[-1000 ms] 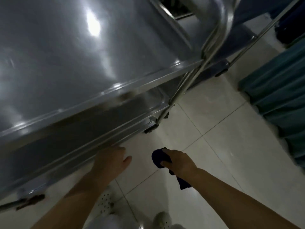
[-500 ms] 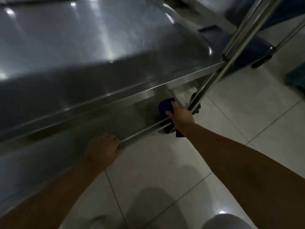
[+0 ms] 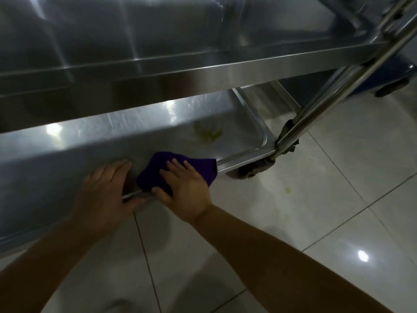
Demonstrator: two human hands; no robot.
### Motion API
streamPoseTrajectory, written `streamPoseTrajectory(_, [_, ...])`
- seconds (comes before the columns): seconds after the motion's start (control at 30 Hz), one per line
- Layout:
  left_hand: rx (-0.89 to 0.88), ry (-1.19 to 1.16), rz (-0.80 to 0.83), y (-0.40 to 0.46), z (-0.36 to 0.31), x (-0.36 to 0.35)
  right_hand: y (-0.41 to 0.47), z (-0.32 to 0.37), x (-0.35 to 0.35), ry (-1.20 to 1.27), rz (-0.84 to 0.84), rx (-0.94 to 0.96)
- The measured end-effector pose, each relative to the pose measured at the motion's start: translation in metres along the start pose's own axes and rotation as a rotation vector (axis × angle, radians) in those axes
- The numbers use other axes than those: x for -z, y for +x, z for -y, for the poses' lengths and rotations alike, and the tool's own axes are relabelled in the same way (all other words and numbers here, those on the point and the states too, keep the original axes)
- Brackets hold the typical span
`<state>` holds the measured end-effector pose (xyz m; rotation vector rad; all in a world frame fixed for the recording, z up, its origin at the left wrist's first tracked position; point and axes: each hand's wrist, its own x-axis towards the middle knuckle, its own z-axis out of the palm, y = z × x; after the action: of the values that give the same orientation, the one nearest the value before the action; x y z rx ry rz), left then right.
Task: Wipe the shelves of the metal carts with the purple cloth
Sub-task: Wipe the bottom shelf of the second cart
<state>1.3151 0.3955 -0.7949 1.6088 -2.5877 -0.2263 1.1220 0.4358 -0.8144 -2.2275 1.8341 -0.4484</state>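
Yellowish residue (image 3: 208,135) in lower shelf (image 3: 262,141); purple cloth (image 3: 180,170) on rim.

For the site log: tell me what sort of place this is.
Probably a work or service area indoors, perhaps institutional. A stainless-steel cart on a caster wheel stands on a glossy tiled floor, with a second wheeled cart behind.

No readable text, label, brand, number or sign shows on any surface here.
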Motion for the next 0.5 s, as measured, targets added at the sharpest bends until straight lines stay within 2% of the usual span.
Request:
streamPoseTrajectory(0.1, [-0.035, -0.036, -0.017, -0.001, 0.0, -0.001, -0.007, -0.045, 0.016, -0.039, -0.054, -0.022])
streamPoseTrajectory(0.2, [-0.112, -0.051, -0.053, -0.002, -0.001, -0.005, -0.014, -0.103, 0.046, -0.142, -0.127, -0.223])
streamPoseTrajectory(0.33, [-0.28, -0.104, -0.185, -0.003, 0.001, -0.017, -0.013, -0.155, 0.08, -0.207, -0.036, -0.49])
streamPoseTrajectory(0.4, [-0.309, -0.104, -0.254, -0.006, 0.0, -0.023, 0.003, -0.169, 0.085, -0.187, -0.013, -0.501])
streamPoseTrajectory(0.5, [-0.259, -0.082, -0.286, -0.008, -0.006, -0.027, 0.045, -0.185, 0.087, -0.128, 0.106, -0.479])
